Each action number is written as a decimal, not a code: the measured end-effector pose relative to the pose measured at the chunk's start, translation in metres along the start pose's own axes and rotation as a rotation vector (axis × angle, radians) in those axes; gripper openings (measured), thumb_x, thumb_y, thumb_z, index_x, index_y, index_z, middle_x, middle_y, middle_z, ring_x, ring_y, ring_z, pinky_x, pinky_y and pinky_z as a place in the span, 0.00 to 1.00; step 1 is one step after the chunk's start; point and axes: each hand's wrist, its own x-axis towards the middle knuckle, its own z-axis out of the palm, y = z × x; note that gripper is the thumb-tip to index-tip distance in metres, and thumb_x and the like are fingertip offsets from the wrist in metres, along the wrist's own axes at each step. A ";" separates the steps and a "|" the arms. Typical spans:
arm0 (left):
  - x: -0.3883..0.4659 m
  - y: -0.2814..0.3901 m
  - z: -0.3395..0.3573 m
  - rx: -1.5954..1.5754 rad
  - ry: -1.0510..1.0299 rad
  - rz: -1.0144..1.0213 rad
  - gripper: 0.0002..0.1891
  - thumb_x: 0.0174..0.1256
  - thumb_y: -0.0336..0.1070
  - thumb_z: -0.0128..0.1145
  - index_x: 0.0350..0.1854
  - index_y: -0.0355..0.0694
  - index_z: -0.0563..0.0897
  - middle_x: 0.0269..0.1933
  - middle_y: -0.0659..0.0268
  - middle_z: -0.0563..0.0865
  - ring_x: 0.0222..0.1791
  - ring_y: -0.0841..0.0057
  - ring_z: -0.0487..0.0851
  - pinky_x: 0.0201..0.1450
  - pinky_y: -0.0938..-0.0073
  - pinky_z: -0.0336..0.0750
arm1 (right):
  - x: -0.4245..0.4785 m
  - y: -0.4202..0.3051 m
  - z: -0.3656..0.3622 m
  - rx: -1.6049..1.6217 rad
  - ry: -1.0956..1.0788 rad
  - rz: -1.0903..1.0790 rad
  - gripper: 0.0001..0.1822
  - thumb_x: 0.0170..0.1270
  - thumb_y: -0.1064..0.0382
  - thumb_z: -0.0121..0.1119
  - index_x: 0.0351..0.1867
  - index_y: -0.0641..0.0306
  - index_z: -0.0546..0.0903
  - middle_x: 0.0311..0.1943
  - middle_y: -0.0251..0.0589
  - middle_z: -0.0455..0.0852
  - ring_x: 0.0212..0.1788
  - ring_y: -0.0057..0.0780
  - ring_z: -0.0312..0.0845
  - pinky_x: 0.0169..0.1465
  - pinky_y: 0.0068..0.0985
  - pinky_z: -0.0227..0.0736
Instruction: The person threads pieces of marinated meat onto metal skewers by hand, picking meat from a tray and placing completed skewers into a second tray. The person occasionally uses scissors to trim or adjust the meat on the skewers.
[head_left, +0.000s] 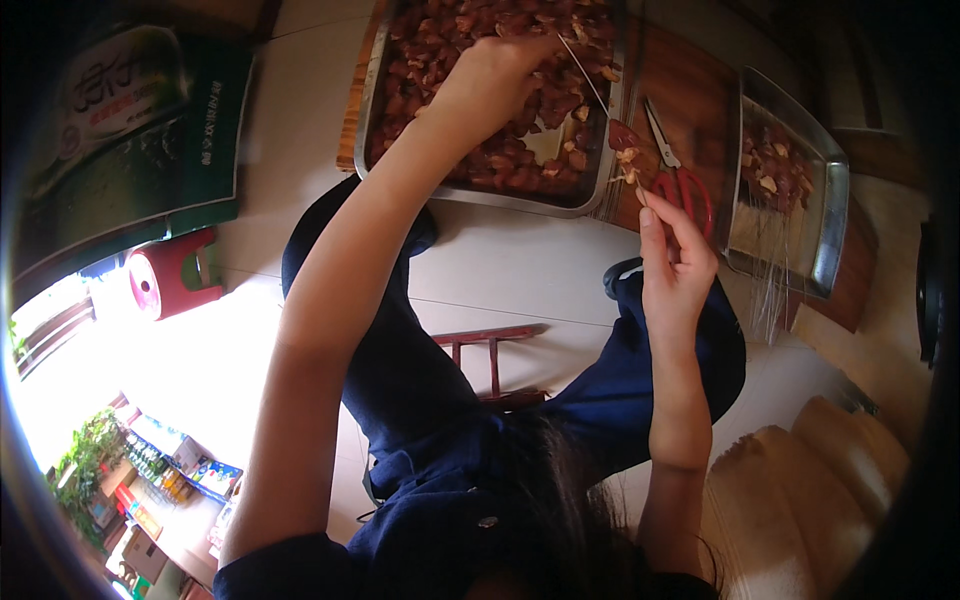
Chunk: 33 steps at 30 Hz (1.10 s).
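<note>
A thin metal-looking skewer (583, 73) slants between my two hands, with small pieces of raw meat (626, 150) threaded near its lower end. Its upper end meets the fingers of my left hand (504, 75), which is closed around it above the large metal tray (480, 196). Some of those fingertips are hidden. Just below the threaded meat, the thumb and forefinger of my right hand (679, 262) pinch the skewer's lower end. Cut raw meat (517, 169) fills most of the large tray. Beside my right hand lie scissors with red handles (682, 184), blades pointing away from me.
Loose skewers (628, 97) lie between the large tray and the scissors on a wooden board (675, 67). To the right, a smaller metal tray (838, 217) holds several meat skewers, their bare ends over its near rim. A red stool (180, 274) stands left.
</note>
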 end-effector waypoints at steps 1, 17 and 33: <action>0.000 -0.002 0.004 0.069 0.001 0.016 0.20 0.53 0.26 0.63 0.52 0.43 0.81 0.43 0.56 0.86 0.41 0.57 0.84 0.45 0.64 0.80 | 0.000 -0.001 -0.001 -0.001 0.002 0.000 0.09 0.66 0.71 0.59 0.46 0.70 0.83 0.35 0.33 0.86 0.32 0.10 0.73 0.34 0.10 0.69; -0.012 -0.024 -0.052 -1.382 -0.110 -0.534 0.16 0.70 0.38 0.57 0.57 0.40 0.79 0.52 0.63 0.83 0.53 0.71 0.81 0.59 0.70 0.76 | -0.006 -0.004 -0.001 0.026 -0.066 0.000 0.10 0.66 0.71 0.59 0.47 0.69 0.84 0.27 0.29 0.81 0.28 0.08 0.69 0.30 0.10 0.64; -0.012 0.002 -0.047 -1.469 -0.012 -0.540 0.16 0.72 0.33 0.52 0.57 0.32 0.75 0.53 0.55 0.82 0.56 0.64 0.81 0.61 0.66 0.77 | -0.006 -0.002 0.007 -0.060 -0.051 -0.097 0.09 0.65 0.72 0.60 0.46 0.69 0.84 0.23 0.31 0.80 0.25 0.09 0.68 0.28 0.12 0.64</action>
